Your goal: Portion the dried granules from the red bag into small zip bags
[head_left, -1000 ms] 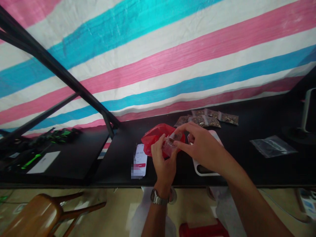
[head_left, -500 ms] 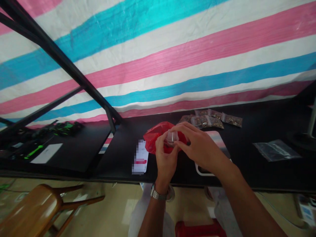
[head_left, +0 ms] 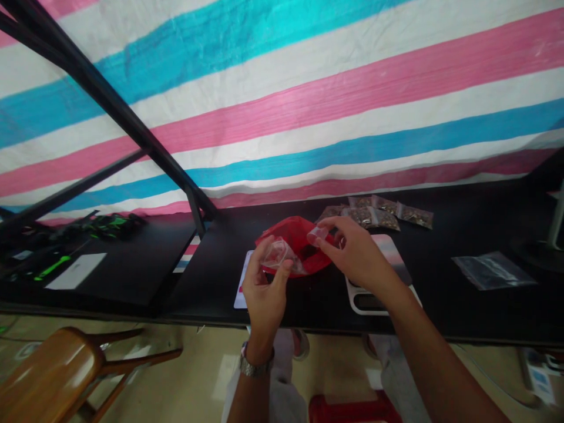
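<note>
My left hand point(head_left: 267, 288) pinches a small clear plastic bag point(head_left: 278, 254), fingers on one side and thumb on the other. Between the fingertips of my right hand point(head_left: 352, 247) is a small clear plastic cup point(head_left: 315, 235), tilted on its side and apart from the clear bag. Both sit over a red plastic bag point(head_left: 293, 226) that stands open on the black table. The inside of the red bag is dark, and I cannot make out its contents. Partly under my right forearm lies a white scale point(head_left: 374, 304) with a metal top.
Several small filled bags point(head_left: 382, 212) lie at the back of the table. A flat clear bag point(head_left: 493, 271) is to the right. A phone point(head_left: 241, 288) lies left of the red bag, a wooden chair point(head_left: 57, 370) stands lower left, and a black frame bar point(head_left: 127, 123) slants across the left.
My hands have moved apart. The cup, earlier between both hands, is now in my right hand alone and tipped over. A clear bag now shows in my left hand, which shifted left.
</note>
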